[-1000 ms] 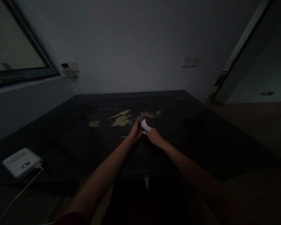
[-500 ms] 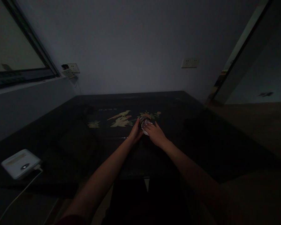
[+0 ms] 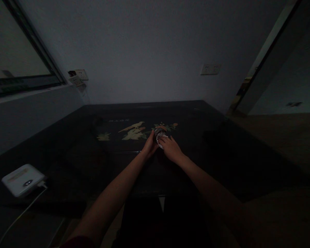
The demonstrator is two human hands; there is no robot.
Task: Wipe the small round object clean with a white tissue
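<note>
Above the dark table point(image 3: 155, 179), my left hand point(image 3: 150, 145) is closed around the left side of a small, dark, shiny round object point(image 3: 160, 131); its kind is hard to make out in the dim light. My right hand point(image 3: 172, 148) is closed on a crumpled white cloth or tissue point(image 3: 160, 142), its fingers pressing it against that object from the right. The palms and the object's underside are hidden.
A white box-shaped device point(image 3: 23, 179) with a cable sits on the table's left. Painted birds and flowers point(image 3: 134, 132) decorate the tabletop. Behind stands a wall with sockets point(image 3: 210, 69); a window point(image 3: 15, 44) is on the left, a doorway on the right.
The fingers of my right hand have shifted slightly left with the white cloth or tissue against the round object. My left hand stays nearly in place.
</note>
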